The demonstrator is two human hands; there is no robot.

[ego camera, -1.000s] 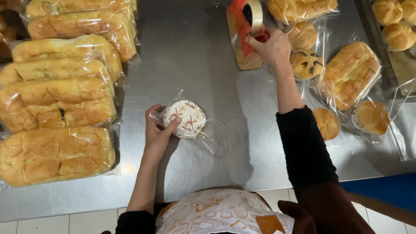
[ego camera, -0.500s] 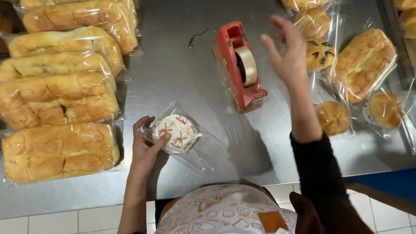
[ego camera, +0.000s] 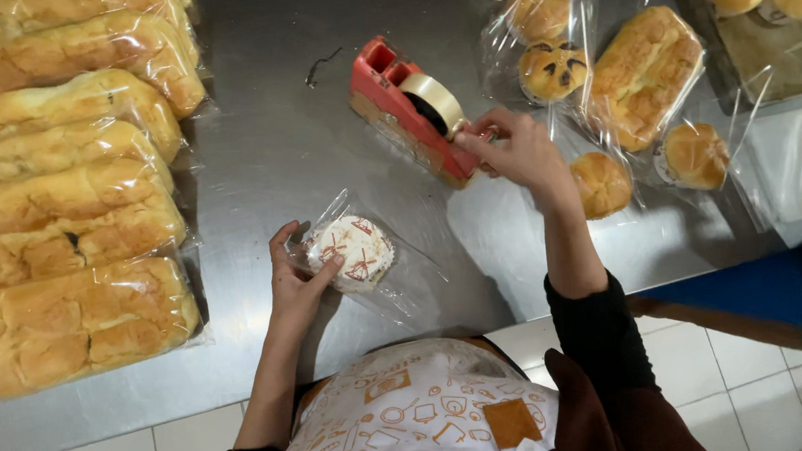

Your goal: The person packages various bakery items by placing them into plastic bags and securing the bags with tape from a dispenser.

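Bagged pastry [ego camera: 353, 251], a round white-topped one with red markings inside a clear plastic bag, lies flat on the steel bench [ego camera: 277, 140] just in front of the person, near its front edge. The left hand [ego camera: 295, 283] rests against its left side, fingers [ego camera: 323, 273] curled onto the bag and pinning it down rather than lifting it. The right hand [ego camera: 516, 153] is at the near end of the red tape dispenser [ego camera: 405, 109], which sits tilted across the middle of the bench; its fingers are pinched together at the cutter end, apparently on the tape's free end, though the strip itself is too thin and clear to make out. Several slips look possible. The dispenser is held by nothing but its own weight, so a hard pull could drag it toward the pastry or tip it. A strip of tape torn at an angle could curl back and stick to itself or to the fingers. The bag's loose open end [ego camera: 406, 288] spreads toward the person, and with only 1 hand on it the fold could spring open or the pastry slide out. Pressing too firmly could also dent the soft topping. Bagged buns [ego camera: 600, 184] lie just right of the right wrist, and long bagged loaves [ego camera: 71, 322] sit close on the left, so a wide sweep of either arm could knock them.
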